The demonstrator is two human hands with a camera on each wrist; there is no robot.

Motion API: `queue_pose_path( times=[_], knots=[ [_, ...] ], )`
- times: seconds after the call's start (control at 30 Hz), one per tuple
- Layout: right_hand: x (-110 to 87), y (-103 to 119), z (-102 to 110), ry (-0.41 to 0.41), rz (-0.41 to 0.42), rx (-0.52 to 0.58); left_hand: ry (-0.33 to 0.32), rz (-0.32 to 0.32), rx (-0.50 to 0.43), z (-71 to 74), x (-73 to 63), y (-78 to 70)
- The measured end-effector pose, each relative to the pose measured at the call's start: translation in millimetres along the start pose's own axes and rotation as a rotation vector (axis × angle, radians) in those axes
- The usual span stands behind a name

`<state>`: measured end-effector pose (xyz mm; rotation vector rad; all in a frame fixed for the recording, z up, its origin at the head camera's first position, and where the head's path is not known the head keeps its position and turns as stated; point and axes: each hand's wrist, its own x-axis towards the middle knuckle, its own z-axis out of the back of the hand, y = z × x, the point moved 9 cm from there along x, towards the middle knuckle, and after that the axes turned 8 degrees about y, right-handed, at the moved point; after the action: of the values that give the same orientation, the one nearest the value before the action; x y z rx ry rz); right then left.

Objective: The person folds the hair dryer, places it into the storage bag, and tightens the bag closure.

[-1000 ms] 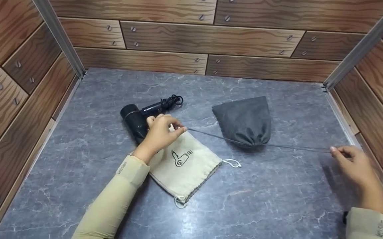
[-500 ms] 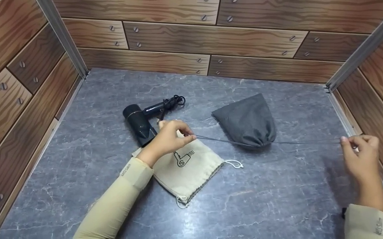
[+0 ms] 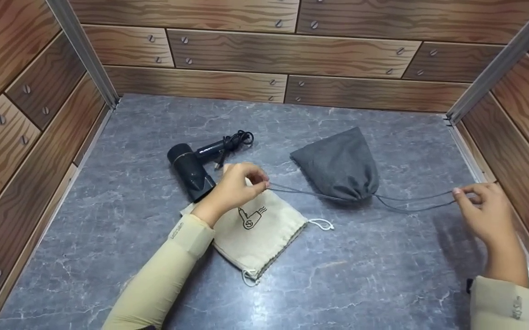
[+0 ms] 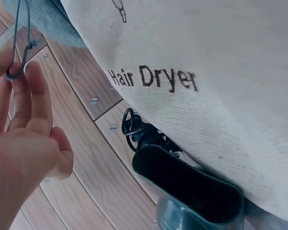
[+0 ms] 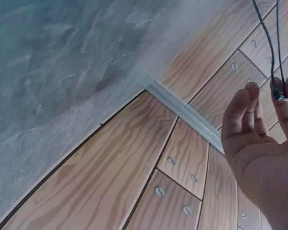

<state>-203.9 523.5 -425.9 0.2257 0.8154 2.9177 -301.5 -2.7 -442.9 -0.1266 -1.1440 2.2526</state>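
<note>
A grey drawstring bag (image 3: 338, 165) lies on the marble-look table (image 3: 383, 275) with its mouth gathered tight toward me. Its dark cords run out to both sides. My left hand (image 3: 239, 185) pinches the left cord end (image 4: 17, 72) above a beige pouch (image 3: 255, 229) printed "Hair Dryer" (image 4: 153, 79). My right hand (image 3: 480, 208) pinches the right cord end (image 5: 277, 93) near the right wall; that cord (image 3: 411, 204) sags a little. A black hair dryer (image 3: 191, 172) with its coiled cable (image 3: 234, 140) lies just behind the beige pouch.
Wood-panel walls (image 3: 292, 59) with screws enclose the table on the left, back and right. Metal corner rails (image 3: 83, 50) stand at both back corners. The beige pouch's white cord loop (image 3: 322, 224) lies on the table beside it.
The cords were pulled taut from both sides, and the grey bag's mouth cinched. Now my right hand has come inward a little and the right cord has gone slack.
</note>
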Motion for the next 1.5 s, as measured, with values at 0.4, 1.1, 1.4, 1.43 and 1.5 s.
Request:
queue_pose_path(
  times=[0.4, 1.1, 1.4, 1.43, 1.5],
  knots=[
    [6.7, 18, -27, 0.130, 0.063, 0.038, 0.020, 0.025, -0.192, -12.6, 0.5, 4.0],
    [34.9, 60, -44, 0.194, 0.137, 0.074, -0.272, 0.077, -0.105, 56.6, -46.1, 43.1],
    [48.5, 83, -48, 0.168, 0.182, 0.092, -0.487, 0.136, -0.128, 93.5, -78.9, 70.5],
    [49.8, 85, -49, 0.167, 0.186, 0.094, -0.508, 0.162, -0.123, 96.1, -82.8, 74.5],
    [51.8, 91, -52, 0.171, 0.196, 0.102, -0.546, 0.212, -0.120, 100.7, -89.9, 81.3]
  ],
)
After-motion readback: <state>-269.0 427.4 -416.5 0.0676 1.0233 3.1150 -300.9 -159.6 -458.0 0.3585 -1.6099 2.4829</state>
